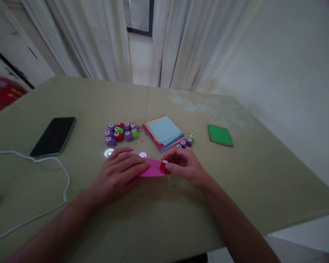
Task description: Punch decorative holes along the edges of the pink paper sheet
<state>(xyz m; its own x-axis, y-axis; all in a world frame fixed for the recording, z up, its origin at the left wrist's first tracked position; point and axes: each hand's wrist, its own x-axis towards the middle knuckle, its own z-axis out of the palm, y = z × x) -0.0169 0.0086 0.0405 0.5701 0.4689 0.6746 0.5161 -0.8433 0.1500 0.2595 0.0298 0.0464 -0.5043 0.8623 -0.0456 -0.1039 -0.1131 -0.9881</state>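
Broad olive-green table (235, 190), pale curtains behind. On the left, a dark phone (54, 136) lying flat, with a white cable (63, 175) trailing past it toward the near edge. Mid-table, a fanned stack of coloured paper squares (164, 132), light blue on top; well to its right, a single green sheet (220, 135).

Nearer, left hand (120, 173) spread flat, palm down, pinning a pink paper sheet (152, 168) to the table just in front of the stack. Right hand (184, 166) closed around a small red craft punch (163, 167), fingers curled over it, punch set at the sheet's right edge.

Likely handling: paper thin, light, floppy, quick to crease or slide, best held flat under a palm or pinched at an edge. Punch small, hard, rigid, probably needing a firm squeeze between thumb and fingers.

Behind the left hand, a cluster of purple, red and green punches (121, 133); a few more punches (186, 141) beside the stack. Tiny paper bits (174, 186) scattered about.

Much of the pink sheet hidden under the left hand. Punch mostly covered by fingers; paper inside its slot or only touching, impossible to tell. Two bright round spots near the left fingertips unclear. Red blurred shape at far left cut off.
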